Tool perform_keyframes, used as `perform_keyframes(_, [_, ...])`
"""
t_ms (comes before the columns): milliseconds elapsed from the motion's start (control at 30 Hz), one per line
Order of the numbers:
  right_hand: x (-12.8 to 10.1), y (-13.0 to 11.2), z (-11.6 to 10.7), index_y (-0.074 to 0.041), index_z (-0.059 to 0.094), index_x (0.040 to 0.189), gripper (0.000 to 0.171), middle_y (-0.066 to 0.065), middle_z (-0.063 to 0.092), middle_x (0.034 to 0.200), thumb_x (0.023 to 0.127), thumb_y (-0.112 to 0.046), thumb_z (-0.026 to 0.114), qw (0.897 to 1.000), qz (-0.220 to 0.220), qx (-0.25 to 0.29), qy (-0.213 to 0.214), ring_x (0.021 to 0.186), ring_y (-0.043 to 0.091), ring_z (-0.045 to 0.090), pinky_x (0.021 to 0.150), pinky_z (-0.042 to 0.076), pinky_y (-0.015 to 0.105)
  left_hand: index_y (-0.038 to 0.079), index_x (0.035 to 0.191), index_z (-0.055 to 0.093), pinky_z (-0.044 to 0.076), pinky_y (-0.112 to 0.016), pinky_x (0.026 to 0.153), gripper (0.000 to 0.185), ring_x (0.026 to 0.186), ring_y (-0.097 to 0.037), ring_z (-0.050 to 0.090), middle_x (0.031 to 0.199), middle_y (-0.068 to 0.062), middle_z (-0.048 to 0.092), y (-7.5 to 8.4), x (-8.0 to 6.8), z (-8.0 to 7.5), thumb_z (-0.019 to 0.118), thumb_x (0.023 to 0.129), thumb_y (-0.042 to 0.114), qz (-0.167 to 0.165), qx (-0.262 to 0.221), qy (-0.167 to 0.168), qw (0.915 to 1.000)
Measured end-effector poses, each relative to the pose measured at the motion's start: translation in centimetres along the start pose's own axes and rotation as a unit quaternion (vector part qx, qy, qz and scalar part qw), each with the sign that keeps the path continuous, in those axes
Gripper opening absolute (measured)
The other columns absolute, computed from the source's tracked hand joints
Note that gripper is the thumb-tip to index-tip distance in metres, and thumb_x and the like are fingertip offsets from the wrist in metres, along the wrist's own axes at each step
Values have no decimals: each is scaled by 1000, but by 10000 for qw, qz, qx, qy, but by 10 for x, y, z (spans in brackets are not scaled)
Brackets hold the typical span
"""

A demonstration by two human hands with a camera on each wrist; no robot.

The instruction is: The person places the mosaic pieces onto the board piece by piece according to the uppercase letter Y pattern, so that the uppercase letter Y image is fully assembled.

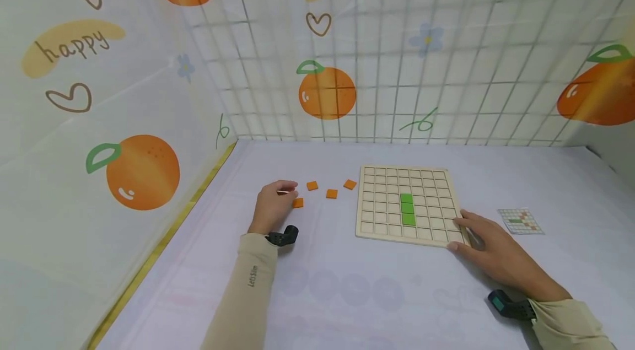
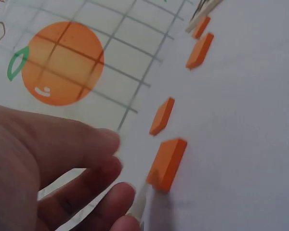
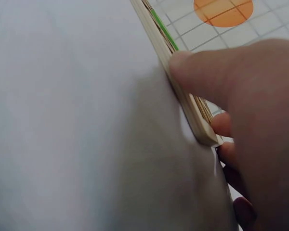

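My left hand (image 1: 289, 194) lies on the table with its fingers loosely curled, holding nothing. Its fingertips (image 2: 123, 192) are right beside an orange tile (image 1: 297, 203) (image 2: 167, 163). Three more orange tiles (image 1: 312, 186) (image 1: 332, 193) (image 1: 349, 184) lie in a loose row to the right. A wooden grid board (image 1: 382, 201) lies flat, with a short column of green tiles (image 1: 407, 209) in its cells. My right hand (image 1: 458, 233) rests on the board's near right corner. Its thumb (image 3: 192, 72) presses the board's edge (image 3: 156, 33) and its fingers lie straight.
A small pattern card (image 1: 520, 220) lies to the right of the board. Walls printed with oranges and a wire grid (image 1: 327, 91) close in the back and left. A yellow strip (image 1: 163, 245) runs along the table's left edge.
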State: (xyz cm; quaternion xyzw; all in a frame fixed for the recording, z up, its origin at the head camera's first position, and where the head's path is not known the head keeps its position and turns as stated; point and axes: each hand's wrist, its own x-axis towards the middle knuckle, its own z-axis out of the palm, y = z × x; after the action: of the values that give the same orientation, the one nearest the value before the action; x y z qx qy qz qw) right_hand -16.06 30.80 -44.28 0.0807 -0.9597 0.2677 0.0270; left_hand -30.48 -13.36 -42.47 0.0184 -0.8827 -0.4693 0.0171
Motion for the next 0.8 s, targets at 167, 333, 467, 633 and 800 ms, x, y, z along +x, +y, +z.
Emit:
perform_keyframes(167, [-1,-2,0,1,44,133,79,22,27,146,83,-57,58,10000,4,-9,5,130,46,23,97,22,62,20,109,68,46,-34,81,24,93,-16,56,101,6,61,-4,-1,-3,63,85,23,110,492,-256,9984])
perform_keyframes(333, [0,-3,0,0,45,133,79,22,28,145,82,-59,57,9999,35,-86,43,129,46,24,97,22,62,19,106,69,44,-35,83,23,93,-17,55,99,3,62,-3,-1,-5,64,84,23,193,632,-463,9967])
perform_keyframes(467, [1,-3,0,-1,45,133,78,22,28,145,82,-59,57,9999,50,-86,53,129,46,24,97,22,62,19,106,68,43,-36,84,24,94,-18,54,101,2,60,-4,-1,-6,66,82,22,190,683,-578,9958])
perform_keyframes(633, [-1,-2,1,-2,45,133,78,21,28,146,82,-59,57,10000,77,-42,6,129,46,24,96,22,62,19,103,69,42,-37,86,21,97,-19,52,104,0,57,-7,-2,-4,69,82,19,96,808,-709,9942])
perform_keyframes(800, [-1,-3,1,-3,45,133,76,21,28,146,82,-58,58,9999,70,-38,69,129,46,24,96,22,63,19,98,69,42,-35,82,16,91,-19,52,98,1,58,-9,0,0,70,81,18,266,850,-603,9942])
